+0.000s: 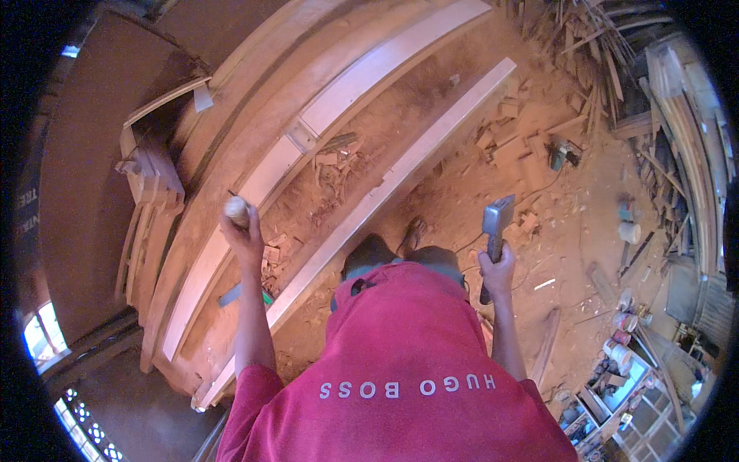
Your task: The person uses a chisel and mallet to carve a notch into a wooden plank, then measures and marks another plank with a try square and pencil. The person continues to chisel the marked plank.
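Observation:
My left hand (245,240) is closed around a chisel-like tool (237,208) with a pale, round handle end and a thin dark tip. It is over the near edge of a long, pale wooden beam (265,173), which has a rectangular recess (300,137) cut across it. Whether the tip touches the wood cannot be told. Out to the right, my right hand (499,269) grips the dark handle of a hammer (499,215). Its blocky metal head points away from me and flares at one end.
A second long beam (400,165) runs diagonally ahead of my legs. Wood offcuts (523,154) and a green-and-black power tool (564,155) lie on the dusty floor. Stacked timbers (150,200) stand left; buckets (630,231) and a cluttered workbench (608,393) are right.

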Demonstrator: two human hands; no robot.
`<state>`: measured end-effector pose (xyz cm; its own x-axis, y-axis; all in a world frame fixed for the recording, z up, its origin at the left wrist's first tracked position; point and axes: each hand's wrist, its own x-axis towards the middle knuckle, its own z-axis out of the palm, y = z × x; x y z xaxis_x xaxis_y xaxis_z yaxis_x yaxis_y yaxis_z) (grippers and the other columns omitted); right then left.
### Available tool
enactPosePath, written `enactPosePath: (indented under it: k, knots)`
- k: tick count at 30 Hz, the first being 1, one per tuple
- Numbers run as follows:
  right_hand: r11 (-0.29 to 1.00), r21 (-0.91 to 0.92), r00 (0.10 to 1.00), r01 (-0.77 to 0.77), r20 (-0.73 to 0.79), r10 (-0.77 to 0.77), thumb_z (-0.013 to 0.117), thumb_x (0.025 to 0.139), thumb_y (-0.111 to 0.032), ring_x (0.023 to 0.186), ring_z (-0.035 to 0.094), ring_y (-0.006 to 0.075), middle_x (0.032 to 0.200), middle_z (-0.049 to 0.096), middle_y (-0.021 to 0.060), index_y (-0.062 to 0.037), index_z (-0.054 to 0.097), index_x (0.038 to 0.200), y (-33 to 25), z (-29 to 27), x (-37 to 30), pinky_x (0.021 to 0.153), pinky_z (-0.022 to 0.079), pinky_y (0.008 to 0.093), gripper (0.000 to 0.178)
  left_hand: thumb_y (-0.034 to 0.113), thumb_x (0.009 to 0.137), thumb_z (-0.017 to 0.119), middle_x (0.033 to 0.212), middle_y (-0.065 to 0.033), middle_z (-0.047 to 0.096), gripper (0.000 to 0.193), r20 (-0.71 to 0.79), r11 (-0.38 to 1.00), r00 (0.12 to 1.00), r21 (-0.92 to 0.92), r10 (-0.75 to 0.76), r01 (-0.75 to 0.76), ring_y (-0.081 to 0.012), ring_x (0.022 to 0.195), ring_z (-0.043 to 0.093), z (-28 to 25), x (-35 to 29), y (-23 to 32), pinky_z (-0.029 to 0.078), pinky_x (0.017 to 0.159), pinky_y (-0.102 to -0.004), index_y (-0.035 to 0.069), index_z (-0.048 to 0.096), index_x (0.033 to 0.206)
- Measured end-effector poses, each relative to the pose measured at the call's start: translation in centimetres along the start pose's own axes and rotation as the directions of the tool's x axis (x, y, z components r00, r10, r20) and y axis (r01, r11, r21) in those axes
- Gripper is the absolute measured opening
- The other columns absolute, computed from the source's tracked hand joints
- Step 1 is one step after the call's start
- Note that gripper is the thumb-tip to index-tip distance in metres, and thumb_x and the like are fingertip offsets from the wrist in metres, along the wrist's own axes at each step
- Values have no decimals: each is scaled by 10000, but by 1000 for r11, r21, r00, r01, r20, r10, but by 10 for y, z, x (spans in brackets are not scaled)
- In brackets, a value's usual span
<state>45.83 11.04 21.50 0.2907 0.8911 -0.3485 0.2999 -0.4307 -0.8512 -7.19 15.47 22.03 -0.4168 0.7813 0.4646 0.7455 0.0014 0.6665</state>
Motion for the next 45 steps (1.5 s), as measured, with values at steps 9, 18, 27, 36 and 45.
enactPosePath:
  k: [9, 18, 27, 36, 45]
  knots:
    - [893, 60, 885, 445, -183, -429, 755, 866, -176, 561, 534, 97, 768, 579, 12, -32, 575, 1053, -56, -10, 2, 480, 474, 289, 297, 193, 953, 578, 637, 3, 406, 108, 315, 115, 859, -914, -405, 389, -120, 477, 383, 86, 56, 165, 331, 429, -269, 99, 532, 977]
    - [946, 289, 985, 148, -128, -115, 775, 848, -83, 545, 591, 99, 757, 633, 30, -38, 559, 994, -83, 18, -26, 498, 491, 283, 265, 188, 935, 576, 634, -26, 487, 136, 478, 91, 848, -857, -230, 507, -135, 457, 411, 146, 60, 157, 373, 444, -304, 75, 557, 1007]
    - [960, 253, 991, 120, -92, -99, 805, 854, -131, 568, 630, 109, 757, 649, 38, -33, 566, 965, -113, 32, -43, 487, 495, 271, 281, 23, 862, 705, 697, -17, 579, 163, 478, 348, 850, -776, -221, 527, -108, 539, 541, 175, 8, 114, 430, 480, -275, 45, 573, 955]
    - [962, 192, 981, 192, -69, -182, 814, 830, -126, 721, 627, 102, 831, 692, 36, -14, 632, 1011, -148, 52, -37, 662, 525, 291, 280, 1, 861, 701, 740, -2, 611, 105, 445, 419, 871, -763, -209, 491, -87, 616, 571, 181, -6, 122, 470, 555, -262, 38, 613, 906]
    - [972, 154, 983, 176, 27, -183, 823, 808, -145, 817, 643, 119, 916, 716, 62, 3, 646, 1028, -156, 63, -37, 755, 535, 312, 318, 5, 859, 704, 788, -20, 648, 108, 456, 470, 859, -721, -233, 510, -103, 674, 609, 187, -10, 117, 501, 604, -277, 34, 621, 921]
